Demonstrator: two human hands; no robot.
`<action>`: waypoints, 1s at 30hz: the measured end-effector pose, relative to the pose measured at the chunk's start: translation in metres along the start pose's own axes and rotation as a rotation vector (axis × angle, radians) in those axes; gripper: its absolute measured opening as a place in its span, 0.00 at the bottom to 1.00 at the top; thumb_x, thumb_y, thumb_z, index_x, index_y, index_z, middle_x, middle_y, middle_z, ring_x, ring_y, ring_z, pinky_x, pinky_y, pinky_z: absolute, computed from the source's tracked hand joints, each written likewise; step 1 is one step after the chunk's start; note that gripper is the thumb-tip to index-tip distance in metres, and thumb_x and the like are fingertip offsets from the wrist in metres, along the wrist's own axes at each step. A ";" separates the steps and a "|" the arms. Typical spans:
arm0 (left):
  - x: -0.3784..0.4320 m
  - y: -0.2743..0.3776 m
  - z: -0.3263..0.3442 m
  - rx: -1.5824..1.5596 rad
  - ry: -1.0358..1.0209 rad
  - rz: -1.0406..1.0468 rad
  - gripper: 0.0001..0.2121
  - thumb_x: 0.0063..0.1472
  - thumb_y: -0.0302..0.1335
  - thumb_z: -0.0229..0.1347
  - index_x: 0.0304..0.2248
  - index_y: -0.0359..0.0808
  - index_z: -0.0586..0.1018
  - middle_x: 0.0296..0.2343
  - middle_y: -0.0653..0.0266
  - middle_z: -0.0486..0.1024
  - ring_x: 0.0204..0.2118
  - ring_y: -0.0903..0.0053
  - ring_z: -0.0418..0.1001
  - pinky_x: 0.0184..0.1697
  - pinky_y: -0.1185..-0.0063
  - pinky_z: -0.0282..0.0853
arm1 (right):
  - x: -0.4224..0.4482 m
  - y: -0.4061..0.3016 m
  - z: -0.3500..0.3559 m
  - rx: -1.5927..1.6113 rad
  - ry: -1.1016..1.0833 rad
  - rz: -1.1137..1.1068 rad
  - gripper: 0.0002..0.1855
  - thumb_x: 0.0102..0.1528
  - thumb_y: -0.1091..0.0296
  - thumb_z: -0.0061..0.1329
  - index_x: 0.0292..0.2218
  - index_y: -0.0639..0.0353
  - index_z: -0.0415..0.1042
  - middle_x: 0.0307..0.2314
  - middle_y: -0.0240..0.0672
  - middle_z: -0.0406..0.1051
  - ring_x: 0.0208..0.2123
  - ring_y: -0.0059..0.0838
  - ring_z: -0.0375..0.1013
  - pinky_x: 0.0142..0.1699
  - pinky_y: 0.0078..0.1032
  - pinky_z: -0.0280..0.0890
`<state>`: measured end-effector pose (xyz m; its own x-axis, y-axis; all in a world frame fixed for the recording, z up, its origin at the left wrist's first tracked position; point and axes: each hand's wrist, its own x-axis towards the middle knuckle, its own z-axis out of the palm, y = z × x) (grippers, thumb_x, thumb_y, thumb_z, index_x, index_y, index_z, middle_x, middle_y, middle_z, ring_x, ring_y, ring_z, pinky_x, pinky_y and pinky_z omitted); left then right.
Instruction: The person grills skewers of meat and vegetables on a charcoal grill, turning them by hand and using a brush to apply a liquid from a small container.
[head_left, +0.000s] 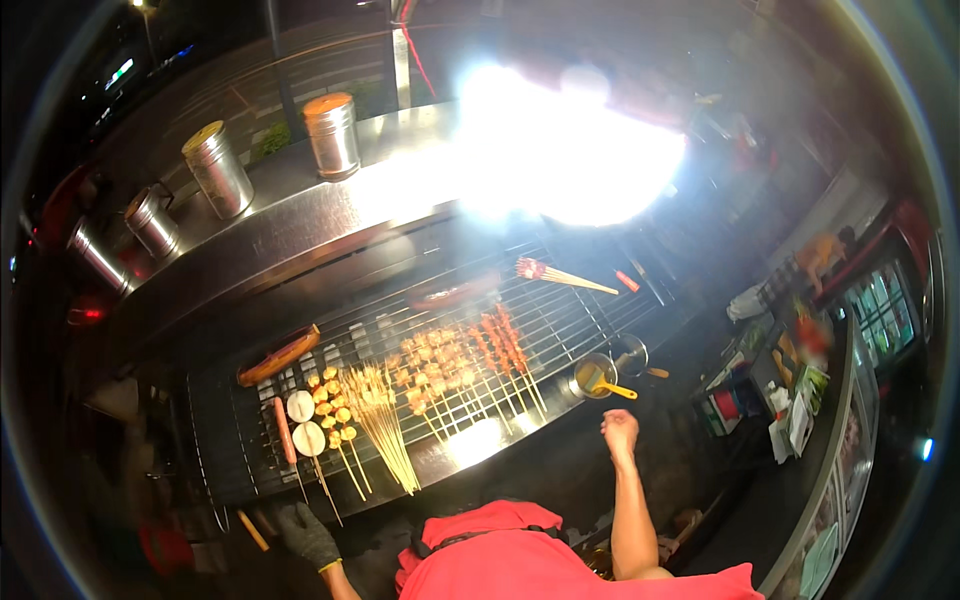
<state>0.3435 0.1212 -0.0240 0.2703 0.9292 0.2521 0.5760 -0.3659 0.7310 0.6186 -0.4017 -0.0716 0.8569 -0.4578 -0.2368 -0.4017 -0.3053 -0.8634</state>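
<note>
My left hand (309, 538), in a grey glove with a yellow cuff, is low beside the front edge of a charcoal grill (480, 397); its fingers are too dark to read. Above it lie a sausage skewer (285, 431) and a skewer of two white round slices (308, 439). My bare right hand (620, 433) is curled in front of the grill, with nothing visible in it. Just beyond it, a yellow-handled basting brush (611, 387) rests in a metal pot (583, 373), apart from my fingers. Yellow ball skewers (334, 409), a bundle of thin skewers (382, 427), meat-cube skewers (435, 364) and red meat skewers (501, 341) lie on the grate.
Steel canisters (332, 139) line the shelf (300, 232) behind the grill. A long browned sausage (279, 355) lies at back left, a skewer bundle (562, 276) at back right. Lamp glare hides the shelf's middle. At right stands a cluttered counter (817, 480); a person (821, 259) is beyond.
</note>
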 end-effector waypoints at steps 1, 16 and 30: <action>-0.002 0.010 0.000 0.040 -0.046 0.107 0.13 0.60 0.34 0.52 0.33 0.30 0.75 0.27 0.52 0.75 0.30 0.61 0.73 0.38 0.70 0.68 | 0.006 0.006 -0.003 -0.107 0.144 -0.074 0.06 0.51 0.71 0.49 0.30 0.64 0.73 0.21 0.35 0.72 0.23 0.26 0.71 0.31 0.23 0.67; 0.020 0.002 0.047 0.005 -0.414 -0.107 0.11 0.53 0.33 0.56 0.30 0.31 0.79 0.22 0.50 0.75 0.27 0.56 0.74 0.31 0.68 0.68 | 0.132 0.056 -0.021 0.270 0.055 0.345 0.19 0.54 0.50 0.49 0.45 0.45 0.68 0.31 0.28 0.66 0.29 0.22 0.64 0.31 0.25 0.60; 0.027 0.050 0.043 0.386 -0.280 0.280 0.09 0.54 0.30 0.53 0.23 0.32 0.77 0.20 0.51 0.74 0.22 0.57 0.72 0.27 0.67 0.65 | 0.207 0.080 -0.032 0.367 0.174 0.342 0.20 0.47 0.52 0.55 0.38 0.55 0.70 0.23 0.34 0.62 0.23 0.30 0.64 0.27 0.32 0.63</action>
<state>0.4123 0.1260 -0.0078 0.6183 0.7633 0.1871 0.6795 -0.6388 0.3609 0.7532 -0.5471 -0.1755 0.6180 -0.6217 -0.4812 -0.4822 0.1837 -0.8566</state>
